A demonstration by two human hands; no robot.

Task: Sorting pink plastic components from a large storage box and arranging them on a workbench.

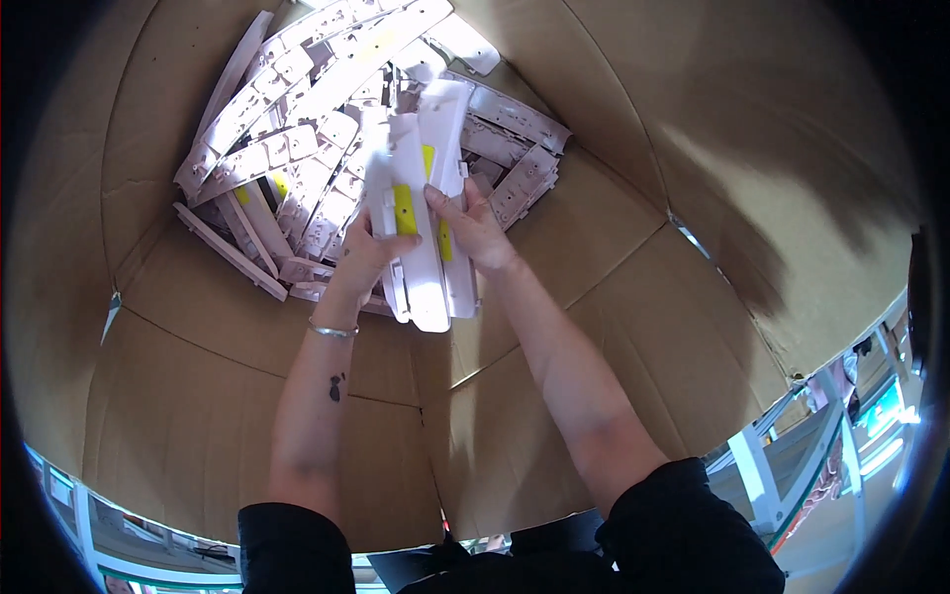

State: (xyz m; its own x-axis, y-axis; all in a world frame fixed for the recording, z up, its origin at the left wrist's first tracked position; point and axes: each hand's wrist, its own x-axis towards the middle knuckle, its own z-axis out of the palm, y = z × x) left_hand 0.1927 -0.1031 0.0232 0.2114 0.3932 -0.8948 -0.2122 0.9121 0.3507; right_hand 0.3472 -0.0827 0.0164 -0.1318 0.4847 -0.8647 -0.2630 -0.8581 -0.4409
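Both my arms reach down into a large cardboard box. Between my hands is a small stack of long white plastic panels [426, 282] with yellow patches on them. My left hand [371, 247] grips the stack's left side, its thumb lying across the front. On the right side my right hand [470, 228] closes round the stack, thumb on the face and fingers behind the edge. Beyond and beneath it lies a heap of similar white plastic panels [262, 153], some showing clips and holes. Bright light washes out part of the heap.
Brown cardboard walls [752, 188] rise all round, with creases and small slits at the corners. The box's near edge curves below my forearms. Outside it, a pale metal frame [757, 480] stands at the lower right, and another pale frame [84, 525] at the lower left.
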